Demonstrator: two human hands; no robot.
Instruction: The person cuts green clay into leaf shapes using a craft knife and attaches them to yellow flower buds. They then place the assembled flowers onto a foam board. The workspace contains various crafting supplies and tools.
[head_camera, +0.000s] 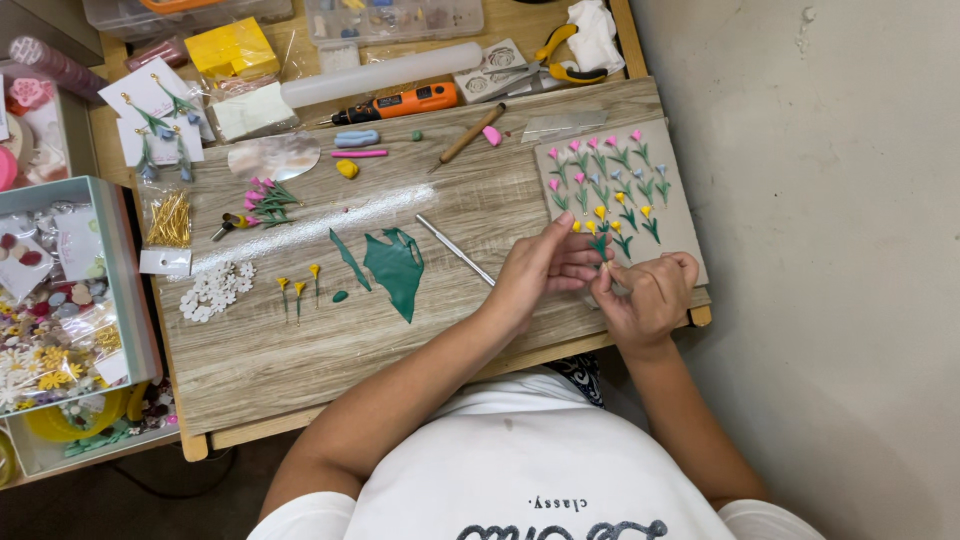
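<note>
— How many hands are seen over the desk (300, 370)?

— Two are counted: a left hand (545, 268) and a right hand (650, 295).

— And near the desk's left edge?

— Three small yellow flowers (298, 288) are counted, beside one cluster of white blossoms (215, 292).

— In the middle?

— Three green clay pieces (395, 268) are seen, and one metal rod (455, 250).

— At the far edge?

— One orange tool (400, 103) and one pair of yellow pliers (560, 58) are counted.

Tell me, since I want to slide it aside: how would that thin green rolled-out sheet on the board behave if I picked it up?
The green sheet looks very thin with ragged cut edges, so it would probably flop and stretch. It lies flat against the wooden board, so it may cling and tear. Pushing it would likely wrinkle it.
</note>
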